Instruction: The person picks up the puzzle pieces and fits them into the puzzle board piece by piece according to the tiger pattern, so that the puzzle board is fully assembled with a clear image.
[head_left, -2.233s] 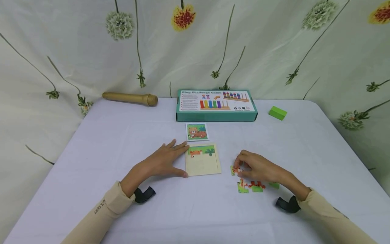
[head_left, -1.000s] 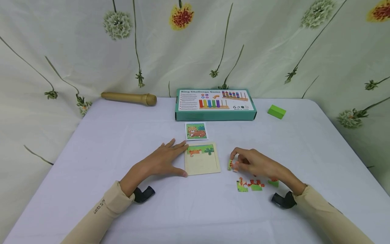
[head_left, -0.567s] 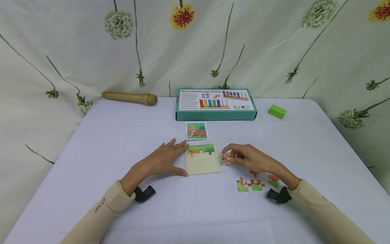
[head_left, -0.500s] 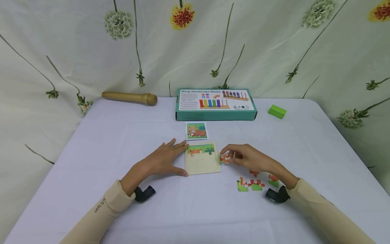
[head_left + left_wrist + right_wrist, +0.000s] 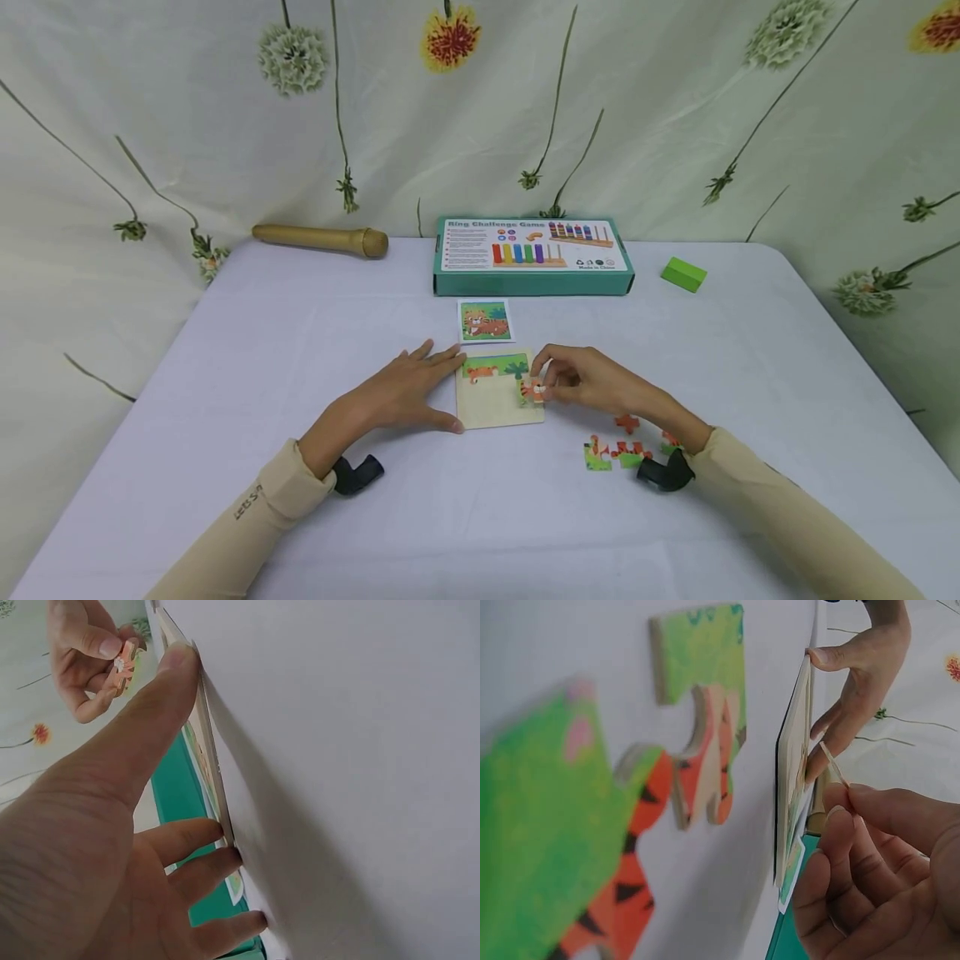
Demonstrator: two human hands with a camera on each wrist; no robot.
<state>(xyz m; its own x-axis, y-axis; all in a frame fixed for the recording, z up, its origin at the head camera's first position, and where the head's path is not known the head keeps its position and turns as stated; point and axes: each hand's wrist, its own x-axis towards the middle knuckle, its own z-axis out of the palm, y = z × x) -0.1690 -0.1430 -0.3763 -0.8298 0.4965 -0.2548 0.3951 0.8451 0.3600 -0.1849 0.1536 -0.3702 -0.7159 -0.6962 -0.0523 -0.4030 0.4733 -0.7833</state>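
Observation:
A tiger-face puzzle piece (image 5: 531, 392) is pinched between the thumb and fingertips of my right hand (image 5: 591, 380). It hangs over the right part of a square wooden puzzle board (image 5: 487, 408), tilted in the left wrist view. Along the board's top lie fitted pieces (image 5: 495, 367) showing green, orange and a bush. My left hand (image 5: 397, 392) lies spread at the board's left side; thumb and fingertips touch its edge in the left wrist view. Loose puzzle pieces (image 5: 597, 455) with tiger stripes lie right of the board, one partly hidden by my right wrist.
Just behind the board lies a tiger picture card (image 5: 485, 322). Farther back stand a teal game box (image 5: 534, 285), a wooden microphone-shaped stick (image 5: 322, 239) and a green block (image 5: 683, 274). A flowered curtain (image 5: 480, 125) hangs behind the white-covered table (image 5: 450, 517).
My right hand has carried the tiger-face piece from the loose pieces leftward and over the board's right side. The left hand keeps its place at the board.

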